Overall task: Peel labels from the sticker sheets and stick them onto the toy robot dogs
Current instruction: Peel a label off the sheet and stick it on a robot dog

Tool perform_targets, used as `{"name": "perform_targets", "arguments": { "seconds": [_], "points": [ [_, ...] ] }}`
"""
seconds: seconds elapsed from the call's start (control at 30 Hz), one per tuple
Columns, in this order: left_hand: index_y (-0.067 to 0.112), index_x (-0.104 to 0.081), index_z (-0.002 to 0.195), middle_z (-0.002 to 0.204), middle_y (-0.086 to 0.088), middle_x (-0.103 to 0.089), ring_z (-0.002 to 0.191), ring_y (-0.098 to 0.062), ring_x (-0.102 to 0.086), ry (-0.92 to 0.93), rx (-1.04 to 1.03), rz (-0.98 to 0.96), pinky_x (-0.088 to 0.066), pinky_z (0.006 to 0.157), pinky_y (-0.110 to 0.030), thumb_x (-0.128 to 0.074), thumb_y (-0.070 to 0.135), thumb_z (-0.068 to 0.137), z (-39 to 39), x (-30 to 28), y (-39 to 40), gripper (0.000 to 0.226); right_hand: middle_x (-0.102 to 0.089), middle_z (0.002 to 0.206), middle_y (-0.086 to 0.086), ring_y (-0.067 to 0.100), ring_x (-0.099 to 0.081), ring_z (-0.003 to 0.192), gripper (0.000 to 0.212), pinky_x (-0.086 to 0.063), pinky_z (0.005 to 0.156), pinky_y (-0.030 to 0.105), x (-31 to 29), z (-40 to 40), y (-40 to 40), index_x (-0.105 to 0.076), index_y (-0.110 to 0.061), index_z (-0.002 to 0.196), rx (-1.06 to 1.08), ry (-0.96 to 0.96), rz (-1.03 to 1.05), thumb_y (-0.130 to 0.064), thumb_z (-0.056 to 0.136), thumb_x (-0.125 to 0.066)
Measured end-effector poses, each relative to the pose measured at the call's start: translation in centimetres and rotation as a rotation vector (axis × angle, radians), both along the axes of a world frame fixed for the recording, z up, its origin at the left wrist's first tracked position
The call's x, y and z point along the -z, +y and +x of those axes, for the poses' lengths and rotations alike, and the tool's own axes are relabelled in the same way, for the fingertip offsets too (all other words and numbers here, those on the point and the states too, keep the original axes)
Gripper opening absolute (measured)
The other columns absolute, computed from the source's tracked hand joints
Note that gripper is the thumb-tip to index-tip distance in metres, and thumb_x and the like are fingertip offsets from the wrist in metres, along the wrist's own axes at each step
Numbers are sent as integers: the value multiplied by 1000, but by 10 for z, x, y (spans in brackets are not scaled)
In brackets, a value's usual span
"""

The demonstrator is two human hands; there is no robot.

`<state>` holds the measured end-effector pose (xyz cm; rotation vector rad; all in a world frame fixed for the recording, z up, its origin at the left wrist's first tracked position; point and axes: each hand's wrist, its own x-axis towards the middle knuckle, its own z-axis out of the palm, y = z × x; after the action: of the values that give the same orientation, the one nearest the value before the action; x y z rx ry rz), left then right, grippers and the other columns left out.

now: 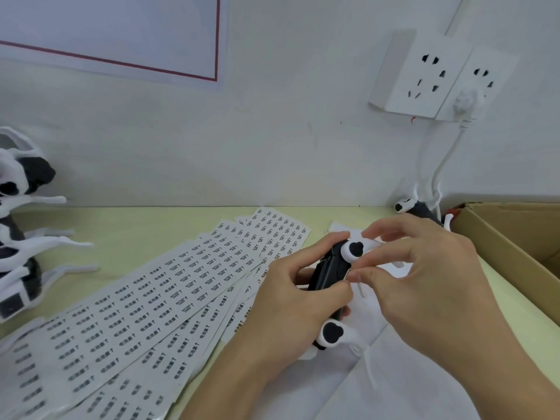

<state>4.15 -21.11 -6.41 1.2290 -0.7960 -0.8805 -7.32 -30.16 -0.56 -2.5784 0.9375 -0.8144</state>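
A black and white toy robot dog (330, 274) is held belly-up above the table's right half. My left hand (291, 301) grips its dark body from the left, thumb on the underside. My right hand (424, 286) reaches in from the right, and its thumb and forefinger pinch a small white label (348, 275) against the dog's body. Several sticker sheets (157, 301) printed with rows of small black labels fan across the table to the left of my hands.
Several stacked toy dogs (21, 225) stand at the left edge. An open cardboard box (509, 247) sits at the right, with another toy dog (415, 207) lying behind it by the wall. Wall sockets (424, 77) with white cables hang above. White backing paper (378, 374) lies under my hands.
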Motion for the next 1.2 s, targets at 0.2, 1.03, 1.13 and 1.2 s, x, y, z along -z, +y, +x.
{"name": "perform_targets", "arguments": {
  "seconds": [0.2,1.03,1.13,1.2],
  "points": [
    [56,-67,114,83,1,-73,67,-16,-69,-10,4,-2,-52,65,-18,-65,19,76,-1,0,0,53,-63,97,-29,5,-57,92,41,-48,80,37,-2,0,2,-62,-52,49,52,44,1,-24,70,-83],
    [60,-65,116,88,-3,-75,70,-19,-71,41,-1,-7,-56,69,-25,-66,22,75,1,3,-2,56,-65,98,-32,1,-61,94,30,-50,82,21,-2,-2,0,-74,-43,62,-24,-65,94,-18,73,-85],
    [56,-67,117,90,-7,-75,69,-21,-71,112,-9,-32,-56,68,-26,-68,22,74,2,3,-3,55,-65,94,-32,-7,-60,86,32,-43,71,5,-5,-5,-2,-73,-44,62,-40,-171,165,-16,74,-83],
    [54,-68,117,91,-10,-75,69,-22,-72,150,-16,-44,-56,67,-26,-68,21,73,3,2,-3,55,-66,93,-29,-5,-60,82,30,-42,69,5,-7,-6,-2,-73,-41,63,-39,-218,170,-15,75,-83]
  ]
}}
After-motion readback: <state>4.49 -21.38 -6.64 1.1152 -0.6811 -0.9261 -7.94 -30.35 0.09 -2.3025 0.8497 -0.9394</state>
